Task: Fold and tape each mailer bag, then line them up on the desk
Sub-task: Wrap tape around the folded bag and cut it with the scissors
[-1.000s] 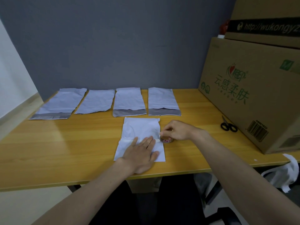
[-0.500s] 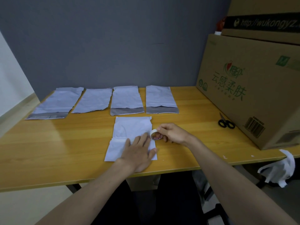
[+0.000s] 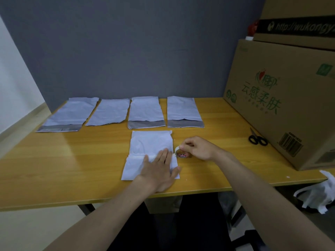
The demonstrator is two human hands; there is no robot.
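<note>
Wooden desk (image 3: 76, 165): left hand (image 3: 159, 171) flat on folded mailer (image 3: 150, 147), right hand (image 3: 197, 149) gripping tape roll (image 3: 181, 153), scissors (image 3: 257, 138) nearby.

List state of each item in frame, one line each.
near mailer bag: folded, flat, pinned by left hand
left hand: flat, pressing the fold
right hand: gripping tape roll
tape roll: on edge at bag's right side
four mailer bags: flat, in a row
scissors: closed, untouched

Packing office, wooden desk (image 3: 72, 160), stacked cartons (image 3: 282, 98)
</note>
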